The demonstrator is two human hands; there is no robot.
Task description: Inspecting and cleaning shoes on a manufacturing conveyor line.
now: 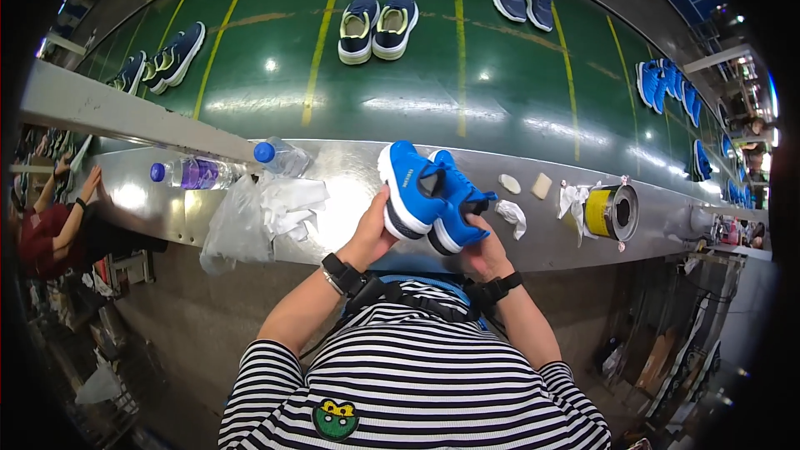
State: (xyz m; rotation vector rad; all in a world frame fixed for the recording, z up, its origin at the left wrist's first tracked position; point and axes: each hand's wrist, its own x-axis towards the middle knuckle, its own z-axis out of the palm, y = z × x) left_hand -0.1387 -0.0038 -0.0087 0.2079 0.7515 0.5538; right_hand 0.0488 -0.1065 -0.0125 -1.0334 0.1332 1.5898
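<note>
My left hand (374, 229) is closed round the heel end of a blue sneaker (408, 186) with a white sole. A matching blue sneaker (457, 198) is gripped at its heel by my right hand (487, 252). The two shoes are side by side and touching, tilted, held over the near edge of a metal ledge (350, 168). My fingers are partly hidden behind the shoes.
Beyond the ledge runs a green conveyor belt (392, 108) with dark sneakers (379, 27) and blue sneakers. Bottles (283, 156), a plastic bag (237, 225) and crumpled paper (293, 204) lie left; a yellow-labelled can (598, 212) and white pieces (542, 186) right. Another person's arms (71, 221) show far left.
</note>
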